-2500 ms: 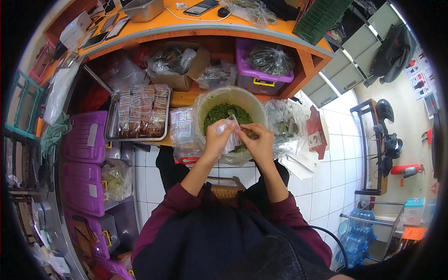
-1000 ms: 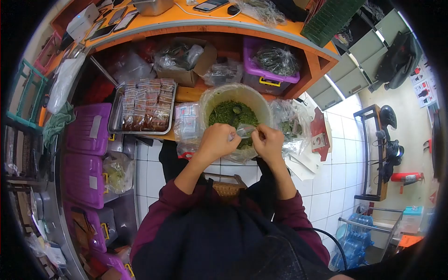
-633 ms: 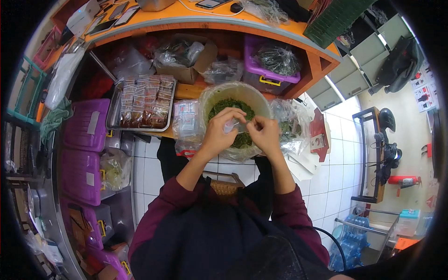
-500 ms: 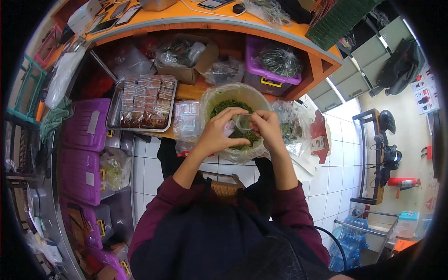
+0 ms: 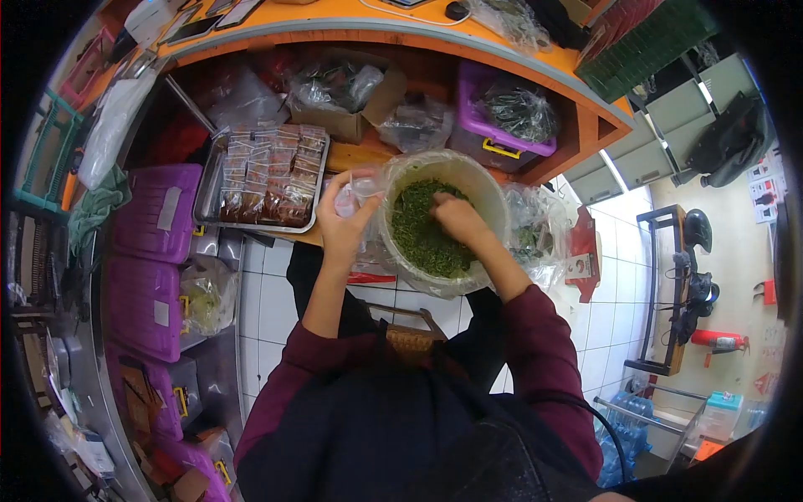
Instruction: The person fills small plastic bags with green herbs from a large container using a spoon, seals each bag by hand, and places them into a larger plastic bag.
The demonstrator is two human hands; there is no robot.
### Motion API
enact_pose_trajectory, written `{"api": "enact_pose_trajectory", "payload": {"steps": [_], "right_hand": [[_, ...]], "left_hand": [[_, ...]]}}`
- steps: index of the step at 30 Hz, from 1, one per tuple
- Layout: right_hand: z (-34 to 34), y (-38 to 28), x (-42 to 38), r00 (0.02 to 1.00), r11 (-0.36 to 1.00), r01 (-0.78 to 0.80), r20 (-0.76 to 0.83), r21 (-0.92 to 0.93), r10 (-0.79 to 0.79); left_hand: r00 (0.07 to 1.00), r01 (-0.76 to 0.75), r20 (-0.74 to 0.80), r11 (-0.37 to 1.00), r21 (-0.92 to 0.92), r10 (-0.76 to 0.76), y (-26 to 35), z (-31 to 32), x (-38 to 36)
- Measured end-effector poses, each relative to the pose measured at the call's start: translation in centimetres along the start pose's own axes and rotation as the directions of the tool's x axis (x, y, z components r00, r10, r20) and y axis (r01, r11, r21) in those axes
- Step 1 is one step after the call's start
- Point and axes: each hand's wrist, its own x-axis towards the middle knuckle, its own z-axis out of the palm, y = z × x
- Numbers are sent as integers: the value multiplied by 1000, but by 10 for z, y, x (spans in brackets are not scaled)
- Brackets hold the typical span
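Note:
A lined bucket (image 5: 495, 188) stands in front of me with chopped green leaves (image 5: 418, 243) inside. My right hand (image 5: 462, 221) reaches down into it, fingers curled together at the leaves; their tips are partly hidden. Left of the bucket's rim, my left hand (image 5: 339, 230) is closed around a small clear plastic cup (image 5: 363, 187). A pale, pinkish round piece (image 5: 345, 201), perhaps a lid or second cup, also sits in that hand. A metal tray (image 5: 311, 219) of packed reddish-brown sachets (image 5: 272, 176) lies further left.
Clear plastic bags (image 5: 535, 226) lie right of the bucket, beside a red and white box (image 5: 583, 255). Under the orange counter (image 5: 335, 29) are a cardboard box (image 5: 339, 125) and a purple-lidded bin (image 5: 502, 144). Purple bins (image 5: 155, 213) line the left side.
My hands have parted from over the bucket. The left carried the small clear cup left past the rim; the right went down into the chopped leaves. The view has shifted slightly.

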Motion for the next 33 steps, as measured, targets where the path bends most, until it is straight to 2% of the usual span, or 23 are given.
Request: {"api": "enact_pose_trajectory", "payload": {"steps": [1,2,3,5,8,11,12,15,19,21,22,25,28,31,33], "right_hand": [[-6,3,1,999,998,-21,-40,65,24],[-10,4,5,988,988,-28,-144,151,50],[-16,-1,6,974,920,-145,-112,364,197],[-25,-16,11,893,620,-338,34,708,448],[-8,-31,6,924,525,-322,140,788,357],[-13,-31,-5,931,256,-226,131,940,342],[-17,-29,-9,929,207,-255,179,945,324],[-18,-34,-16,903,154,-325,258,933,345],[-21,-15,-23,806,-161,-359,392,919,444],[-32,2,-33,747,-285,-346,447,894,492],[-41,8,-38,742,-297,-292,411,909,530],[-78,17,-51,632,-174,-140,223,975,742],[-103,10,-56,492,118,148,-176,982,853],[-117,-22,-52,381,501,231,-551,834,742],[-108,-33,-55,401,759,151,-741,633,538]], "left_hand": [[999,26,-24,1000,5,-26,-2,-4,0],[998,52,-47,999,9,-52,-4,-8,1],[995,78,-67,997,10,-77,-5,-10,2],[993,91,-70,995,-46,-94,-5,-6,2],[996,71,-59,997,-22,-72,-5,-2,4],[998,34,-53,999,2,-34,-6,-6,6],[999,22,-48,1000,0,-22,-7,-6,8],[997,-60,49,990,126,54,-25,-4,11],[989,-66,150,921,384,9,-33,21,4],[985,-104,170,850,517,18,-50,25,1],[984,-116,180,831,544,19,-53,28,-1],[979,-19,169,772,635,-115,-50,38,-7],[972,-20,192,760,650,-138,-57,49,-10],[957,-3,238,818,575,-164,-64,63,-13],[948,47,248,862,505,-198,-65,73,-16]]}}
